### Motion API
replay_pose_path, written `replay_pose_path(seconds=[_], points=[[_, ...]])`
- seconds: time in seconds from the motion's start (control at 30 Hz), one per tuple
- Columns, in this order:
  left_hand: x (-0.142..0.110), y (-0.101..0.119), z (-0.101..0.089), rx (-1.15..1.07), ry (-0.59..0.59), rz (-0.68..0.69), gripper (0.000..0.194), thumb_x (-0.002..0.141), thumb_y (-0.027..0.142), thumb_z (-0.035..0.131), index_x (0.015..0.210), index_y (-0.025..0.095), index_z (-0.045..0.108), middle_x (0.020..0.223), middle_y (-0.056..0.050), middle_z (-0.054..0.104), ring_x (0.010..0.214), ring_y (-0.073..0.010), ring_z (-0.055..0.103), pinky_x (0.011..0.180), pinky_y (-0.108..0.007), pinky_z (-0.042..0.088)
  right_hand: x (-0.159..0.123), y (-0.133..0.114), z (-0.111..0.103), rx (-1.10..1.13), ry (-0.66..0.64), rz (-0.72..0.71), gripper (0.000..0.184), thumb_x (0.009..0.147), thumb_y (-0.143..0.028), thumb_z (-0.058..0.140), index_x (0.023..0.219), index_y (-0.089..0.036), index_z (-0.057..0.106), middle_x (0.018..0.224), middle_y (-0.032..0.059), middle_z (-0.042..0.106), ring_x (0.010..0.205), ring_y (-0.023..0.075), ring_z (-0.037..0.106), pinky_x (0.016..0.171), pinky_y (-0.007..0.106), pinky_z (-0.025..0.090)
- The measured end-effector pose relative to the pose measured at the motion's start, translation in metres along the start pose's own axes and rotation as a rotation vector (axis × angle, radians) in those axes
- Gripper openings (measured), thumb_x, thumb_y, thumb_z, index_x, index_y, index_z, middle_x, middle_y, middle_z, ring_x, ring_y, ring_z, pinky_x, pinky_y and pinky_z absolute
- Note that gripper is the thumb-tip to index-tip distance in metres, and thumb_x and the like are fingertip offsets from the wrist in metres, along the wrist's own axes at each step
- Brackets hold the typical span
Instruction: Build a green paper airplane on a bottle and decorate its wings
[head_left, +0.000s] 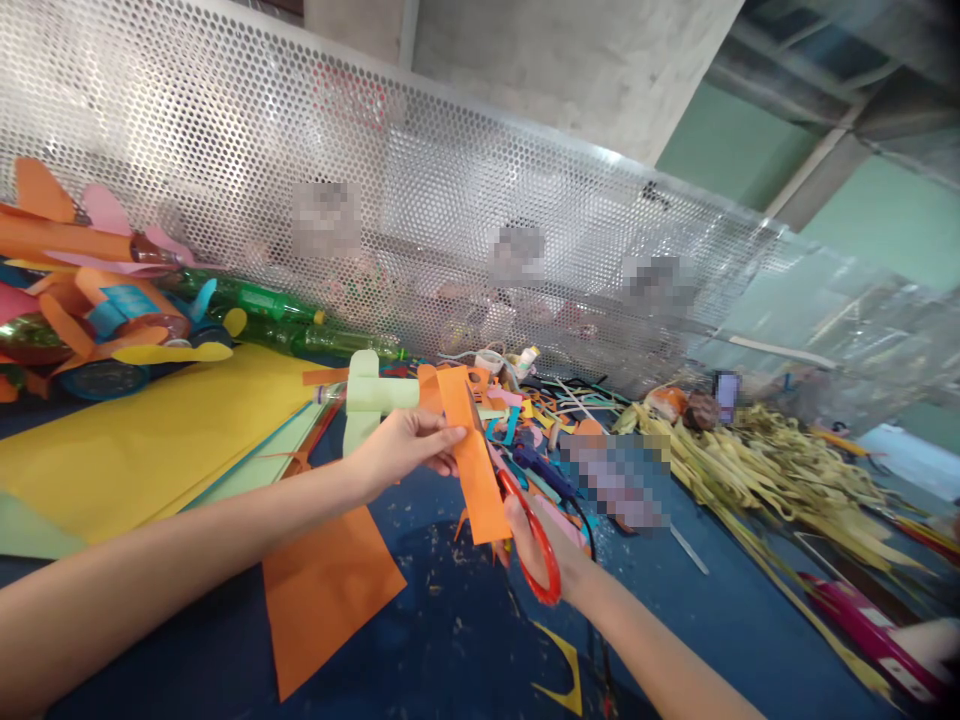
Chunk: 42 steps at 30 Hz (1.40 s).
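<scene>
My left hand (pixel 409 445) pinches an orange paper strip (pixel 474 470) between thumb and fingers, in front of my chest. Through the red handles of a pair of scissors (pixel 541 555) go the fingers of my right hand (pixel 529 535). Its blades are mostly hidden behind the strip, so I cannot tell whether they are closed. Below my left forearm lies a larger orange paper sheet (pixel 330 590) on the blue table. A pale green paper model (pixel 375 395) stands just behind my left hand.
Yellow paper sheets (pixel 247 420) and bottles wrapped in colored paper (pixel 127 300) lie on the left. Behind my hands are paper scraps and a blue glue gun (pixel 544 465). Dried husks (pixel 765 470) spread on the right. A perforated metal screen (pixel 450 200) stands behind, with people beyond it.
</scene>
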<state>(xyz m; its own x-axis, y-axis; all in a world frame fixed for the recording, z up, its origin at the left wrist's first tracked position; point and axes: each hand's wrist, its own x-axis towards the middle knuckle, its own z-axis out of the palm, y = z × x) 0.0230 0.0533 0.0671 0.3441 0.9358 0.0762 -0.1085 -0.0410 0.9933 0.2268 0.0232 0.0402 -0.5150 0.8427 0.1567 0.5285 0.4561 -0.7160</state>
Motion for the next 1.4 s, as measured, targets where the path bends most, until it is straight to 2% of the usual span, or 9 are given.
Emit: replay_pose_path(seconds=[0.3,0.53,0.77,0.9,1.0,1.1,1.2,1.27,1.4], points=[[0.001,-0.001,0.001,-0.043,-0.009,-0.037,0.023,0.078,0.035,0.065,0.068,0.015,0.065,0.063,-0.001,0.068,0.056,-0.0093,0.063,0.06,-0.022,0.05,0.0,0.002,0.005,0.127,-0.004,-0.014,0.059,0.084,-0.071,0.018,0.06,-0.022,0.042,0.041,-0.0023,0.041,0.033,0.0125,0.044,0.033,0.025,0.035],[0.003,-0.004,-0.001,-0.059,-0.01,-0.039,0.022,0.078,0.035,0.066,0.068,0.015,0.065,0.06,0.0,0.067,0.056,-0.0094,0.063,0.06,-0.022,0.05,0.001,-0.005,0.006,0.046,-0.005,0.074,0.069,0.078,-0.078,0.008,0.044,-0.023,0.033,0.034,0.0002,0.037,0.03,0.0125,0.041,0.031,0.026,0.031],[0.002,-0.004,-0.001,-0.049,-0.032,-0.03,0.024,0.075,0.038,0.068,0.071,0.015,0.067,0.066,-0.002,0.069,0.063,-0.0114,0.065,0.064,-0.022,0.052,-0.001,-0.008,0.007,0.041,-0.001,0.061,0.067,0.084,-0.071,0.008,0.043,-0.024,0.032,0.032,-0.0004,0.035,0.029,0.011,0.039,0.03,0.024,0.028],[0.002,0.003,-0.002,-0.034,0.027,-0.013,0.032,0.076,0.045,0.065,0.08,0.013,0.066,0.077,-0.005,0.069,0.07,-0.0134,0.065,0.069,-0.025,0.053,-0.002,-0.004,0.007,0.079,-0.011,0.035,0.061,0.086,-0.068,0.015,0.05,-0.023,0.035,0.036,-0.0015,0.038,0.031,0.0117,0.042,0.03,0.023,0.031],[0.001,0.008,-0.004,-0.039,0.096,0.052,0.033,0.078,0.046,0.062,0.086,0.014,0.06,0.071,-0.001,0.065,0.063,-0.0117,0.062,0.062,-0.025,0.053,-0.002,-0.001,0.007,0.138,-0.031,0.025,0.056,0.087,-0.066,0.018,0.056,-0.023,0.036,0.041,-0.003,0.039,0.033,0.0115,0.045,0.031,0.022,0.034],[0.002,0.009,-0.004,-0.003,0.114,0.097,0.028,0.077,0.041,0.064,0.081,0.015,0.057,0.066,0.002,0.062,0.057,-0.009,0.059,0.059,-0.022,0.052,-0.002,0.001,0.008,0.183,-0.043,0.022,0.053,0.088,-0.064,0.021,0.061,-0.022,0.038,0.045,-0.004,0.039,0.034,0.011,0.045,0.031,0.021,0.036],[0.002,0.007,-0.004,-0.007,0.089,0.116,0.027,0.078,0.04,0.064,0.079,0.014,0.056,0.064,0.001,0.062,0.057,-0.0094,0.06,0.06,-0.022,0.051,-0.003,0.002,0.009,0.2,-0.044,-0.009,0.054,0.089,-0.061,0.022,0.069,-0.019,0.047,0.054,-0.0007,0.047,0.042,0.013,0.053,0.04,0.023,0.046],[0.003,0.005,-0.003,-0.035,0.091,0.113,0.027,0.077,0.039,0.066,0.078,0.014,0.056,0.062,0.002,0.062,0.056,-0.0089,0.06,0.06,-0.022,0.051,-0.004,0.002,0.008,0.167,-0.043,-0.039,0.054,0.091,-0.058,0.021,0.08,-0.017,0.054,0.066,0.0039,0.056,0.058,0.0165,0.06,0.055,0.028,0.053],[0.003,0.003,-0.003,-0.077,0.064,0.056,0.027,0.075,0.038,0.068,0.075,0.013,0.057,0.063,0.002,0.062,0.054,-0.0069,0.058,0.059,-0.02,0.05,-0.006,0.005,0.005,-0.026,0.008,-0.127,0.056,0.091,-0.058,0.021,0.097,-0.018,0.058,0.088,0.0105,0.063,0.087,0.0234,0.06,0.08,0.036,0.05]])
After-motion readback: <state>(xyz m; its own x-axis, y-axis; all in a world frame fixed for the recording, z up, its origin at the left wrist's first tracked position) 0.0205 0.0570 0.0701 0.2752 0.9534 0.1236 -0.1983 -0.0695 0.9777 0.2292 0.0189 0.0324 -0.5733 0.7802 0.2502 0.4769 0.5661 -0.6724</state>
